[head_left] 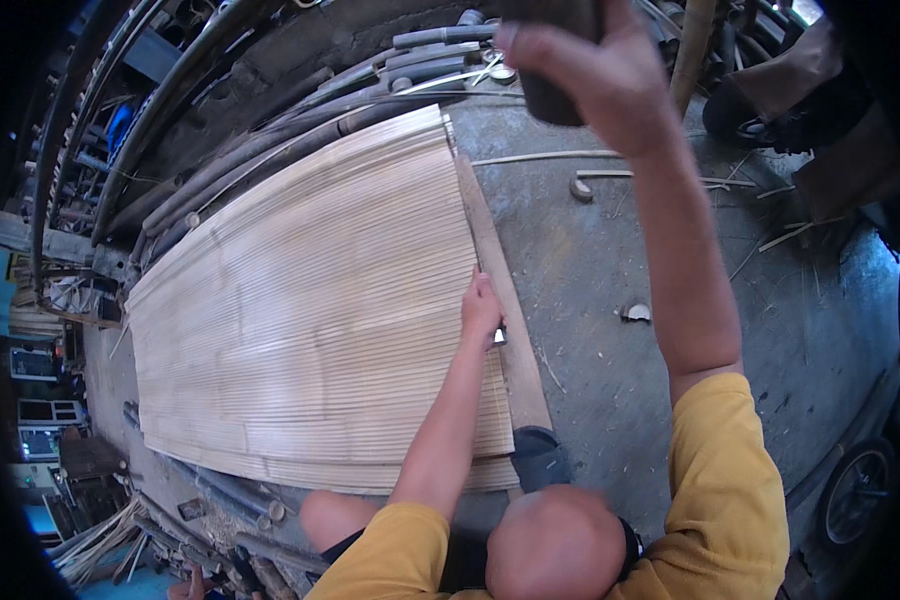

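A wide mat of pale bamboo slats [310, 300] lies on the ground before me, its right edge along a flat wooden board [515, 340]. At that edge my left hand [481, 308] is closed, knuckles up. What it grips is mostly hidden; a small shiny metal bit [500, 337] shows beside the wrist. High at the upper right, above the floor, my raised right hand [625, 85] is wrapped round a thick dark block [555, 60], which is partly cut off by the frame's top. That hand is slightly blurred.
Dark bamboo poles [270, 140] lie beyond the mat. A bent cane strip [610, 175] and a broken pale piece [635, 313] are on the concrete floor at right. Another person's leg [790, 75] is at far upper right; a wheel [858, 492] stands at lower right.
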Demonstrator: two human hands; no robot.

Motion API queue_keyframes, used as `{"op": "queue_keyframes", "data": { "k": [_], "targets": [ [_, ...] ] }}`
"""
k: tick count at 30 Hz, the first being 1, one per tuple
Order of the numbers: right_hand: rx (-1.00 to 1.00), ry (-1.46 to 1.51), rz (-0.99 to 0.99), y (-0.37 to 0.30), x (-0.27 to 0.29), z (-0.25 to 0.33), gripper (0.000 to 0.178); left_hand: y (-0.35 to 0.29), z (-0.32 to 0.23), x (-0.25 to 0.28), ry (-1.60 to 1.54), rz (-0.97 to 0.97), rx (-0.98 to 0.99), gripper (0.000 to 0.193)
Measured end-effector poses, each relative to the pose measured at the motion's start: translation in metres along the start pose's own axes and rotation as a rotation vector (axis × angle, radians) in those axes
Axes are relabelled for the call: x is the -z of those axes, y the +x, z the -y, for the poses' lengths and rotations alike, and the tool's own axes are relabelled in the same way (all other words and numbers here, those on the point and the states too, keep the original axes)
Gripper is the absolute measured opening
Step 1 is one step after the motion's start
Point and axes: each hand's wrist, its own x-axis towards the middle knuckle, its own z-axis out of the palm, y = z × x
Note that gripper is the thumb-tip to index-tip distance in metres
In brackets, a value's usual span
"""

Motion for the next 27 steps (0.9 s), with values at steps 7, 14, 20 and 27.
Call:
{"op": "queue_keyframes", "data": {
  "k": [7, 14, 20, 27],
  "targets": [
    [0.298, 0.310, -0.122, 0.012, 0.024, 0.031, 0.089, 0.021, 0.063, 0.029, 0.115, 0.035, -0.188, 0.056],
    [0.106, -0.453, -0.088, -0.178, 0.012, -0.219, 0.097, -0.006, 0.024, -0.011, -0.122, 0.077, 0.001, 0.056],
    [-0.682, -0.638, 0.531, -0.175, -0.013, -0.188, 0.102, -0.003, 0.029, 0.006, -0.051, 0.067, 0.012, 0.053],
    [-0.057, -0.340, 0.168, -0.044, -0.027, -0.086, 0.098, 0.024, 0.083, 0.003, 0.503, -0.213, -0.523, 0.052]
  ]
}}
